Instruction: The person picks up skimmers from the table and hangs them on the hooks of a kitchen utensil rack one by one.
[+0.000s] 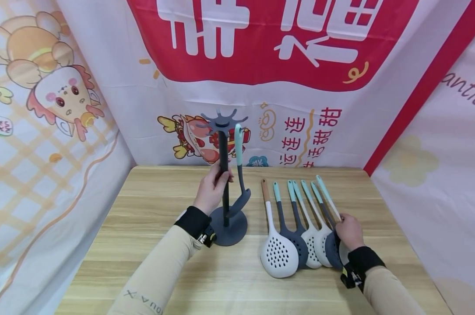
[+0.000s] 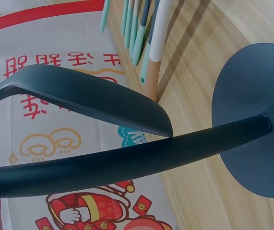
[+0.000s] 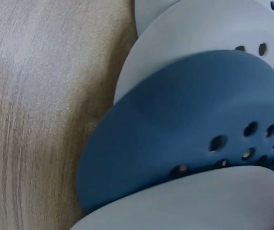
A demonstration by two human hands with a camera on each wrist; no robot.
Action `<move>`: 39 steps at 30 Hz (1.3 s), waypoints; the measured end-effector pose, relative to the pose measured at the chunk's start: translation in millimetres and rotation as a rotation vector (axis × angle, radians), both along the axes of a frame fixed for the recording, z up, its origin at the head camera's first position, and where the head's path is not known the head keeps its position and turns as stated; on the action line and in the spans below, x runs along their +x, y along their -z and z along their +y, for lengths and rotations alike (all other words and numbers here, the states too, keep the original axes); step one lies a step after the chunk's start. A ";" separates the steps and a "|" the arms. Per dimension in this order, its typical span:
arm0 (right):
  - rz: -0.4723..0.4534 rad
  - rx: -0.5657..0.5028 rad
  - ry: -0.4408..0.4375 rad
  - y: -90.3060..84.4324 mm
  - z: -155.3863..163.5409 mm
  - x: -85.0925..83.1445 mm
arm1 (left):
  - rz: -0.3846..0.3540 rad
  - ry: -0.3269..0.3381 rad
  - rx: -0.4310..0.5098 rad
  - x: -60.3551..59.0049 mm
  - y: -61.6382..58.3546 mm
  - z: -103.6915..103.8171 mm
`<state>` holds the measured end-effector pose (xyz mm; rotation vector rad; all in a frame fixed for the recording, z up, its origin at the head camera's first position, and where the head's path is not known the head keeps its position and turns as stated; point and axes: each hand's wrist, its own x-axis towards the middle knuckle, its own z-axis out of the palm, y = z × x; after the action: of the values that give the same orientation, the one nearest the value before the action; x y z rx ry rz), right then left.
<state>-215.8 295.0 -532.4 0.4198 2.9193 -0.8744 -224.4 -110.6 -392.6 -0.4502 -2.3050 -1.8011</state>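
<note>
My left hand (image 1: 211, 188) grips the dark pole of a round-based utensil stand (image 1: 229, 234). A dark ladle (image 1: 240, 203) with a mint handle hangs from one of the stand's top hooks, its bowl beside the pole. At the right end of a utensil row, my right hand (image 1: 349, 232) holds a white utensil (image 1: 328, 197) by its shaft below the mint handle. Its smooth pale head (image 3: 189, 203) overlaps a dark skimmer (image 3: 175, 110) in the right wrist view. The hand hides much of that head in the head view, so its exact kind is unclear.
Left of the held utensil, several overlapping skimmers and turners lie on the wooden table (image 1: 150, 245), handles pointing away. A white skimmer (image 1: 279, 256) with a brown handle is leftmost. Printed cloth (image 1: 308, 100) hangs behind the table and along both sides.
</note>
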 end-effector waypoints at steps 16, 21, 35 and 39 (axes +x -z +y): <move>0.119 -0.019 -0.058 -23.5 -22.7 -2.4 | 0.054 -0.087 0.022 -6.6 21.4 2.0; 0.133 -0.031 -0.053 -23.5 -25.2 -4.8 | 0.046 -0.106 0.023 -5.0 21.4 3.4; 0.144 -0.069 -0.047 -31.1 -28.4 -2.5 | 0.045 -0.148 0.044 -0.3 20.7 5.9; 0.172 -0.064 -0.058 -32.4 -30.3 -2.1 | 0.049 -0.162 0.041 0.4 21.3 6.4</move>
<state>-217.8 264.7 -500.0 0.2670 3.0285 -1.0420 -224.1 -104.2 -413.9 -0.2882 -2.1984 -1.7375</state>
